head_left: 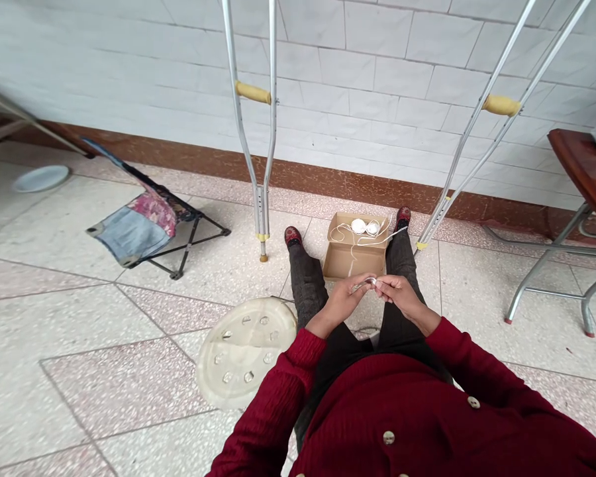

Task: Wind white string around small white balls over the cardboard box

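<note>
I sit with my legs stretched out, in a dark red cardigan. My left hand (pixel 345 296) and my right hand (pixel 398 293) meet in front of me, fingers pinched together on a small white piece (pixel 371 282) joined to a thin white thread. The thread runs forward to an open cardboard box (pixel 345 262) on the floor between my feet. Two white balls of thread (pixel 365 227) lie at the far end of the box. What exactly the fingers pinch is too small to name.
Two metal crutches (pixel 258 152) (pixel 477 132) lean on the tiled wall. A round plastic stool seat (pixel 243 351) stands at my left. A folding fabric stool (pixel 144 222) and a white plate (pixel 40 177) lie farther left. A brown table (pixel 583 169) with metal legs stands right.
</note>
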Demonstrator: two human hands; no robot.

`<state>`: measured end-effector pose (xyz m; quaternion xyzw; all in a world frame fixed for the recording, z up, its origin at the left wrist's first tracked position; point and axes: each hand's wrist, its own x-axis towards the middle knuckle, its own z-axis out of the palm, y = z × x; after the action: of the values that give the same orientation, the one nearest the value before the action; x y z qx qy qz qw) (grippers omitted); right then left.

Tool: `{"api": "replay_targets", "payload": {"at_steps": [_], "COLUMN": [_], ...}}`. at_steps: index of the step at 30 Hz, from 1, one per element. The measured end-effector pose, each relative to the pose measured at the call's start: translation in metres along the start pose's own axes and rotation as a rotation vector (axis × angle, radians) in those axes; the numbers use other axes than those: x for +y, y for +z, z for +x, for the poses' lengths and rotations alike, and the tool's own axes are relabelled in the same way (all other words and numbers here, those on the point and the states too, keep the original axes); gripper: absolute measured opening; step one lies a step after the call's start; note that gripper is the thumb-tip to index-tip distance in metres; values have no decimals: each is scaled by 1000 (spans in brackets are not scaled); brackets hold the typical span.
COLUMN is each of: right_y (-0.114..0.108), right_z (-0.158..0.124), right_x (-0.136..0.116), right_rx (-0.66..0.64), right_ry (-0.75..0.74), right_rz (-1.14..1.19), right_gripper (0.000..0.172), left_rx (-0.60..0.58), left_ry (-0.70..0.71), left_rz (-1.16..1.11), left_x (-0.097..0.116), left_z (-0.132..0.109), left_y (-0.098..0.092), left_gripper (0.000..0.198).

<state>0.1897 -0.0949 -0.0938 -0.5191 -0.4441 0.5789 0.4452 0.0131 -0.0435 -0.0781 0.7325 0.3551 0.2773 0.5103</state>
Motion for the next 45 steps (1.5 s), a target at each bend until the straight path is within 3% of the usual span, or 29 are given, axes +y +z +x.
{"api": "replay_targets", "payload": {"at_steps": [5, 11, 17, 22, 26, 32, 38, 45], "right_y": [-1, 4, 2, -5, -9, -7, -7, -13], "right_z": [-2, -2, 4, 4, 2, 7, 7, 2], "right_x": [-7, -2, -5, -8, -16, -21, -12, -16], "right_rx": [-80, 51, 175, 154, 114, -29, 108, 17], "right_ry": [-8, -2, 25, 172, 248, 502, 400, 358], "right_rz": [-26, 32, 148, 329, 344, 420, 409, 381], "right_gripper": [38, 33, 28, 33, 37, 37, 23, 30], "left_rx": [-42, 137, 166, 244, 192, 154, 96, 69], "left_ry": [-80, -125, -99, -50, 13, 110, 119, 92], "left_rz": [-67, -103, 29, 117, 188, 238, 275, 156], "left_x": [0, -4, -3, -2, 4, 9, 14, 13], "left_z": [5, 1, 0, 3, 3, 2, 0, -1], "left_y": [-7, 6, 9, 3, -1, 2, 1, -5], "left_gripper": [26, 26, 29, 27, 27, 26, 25, 22]}}
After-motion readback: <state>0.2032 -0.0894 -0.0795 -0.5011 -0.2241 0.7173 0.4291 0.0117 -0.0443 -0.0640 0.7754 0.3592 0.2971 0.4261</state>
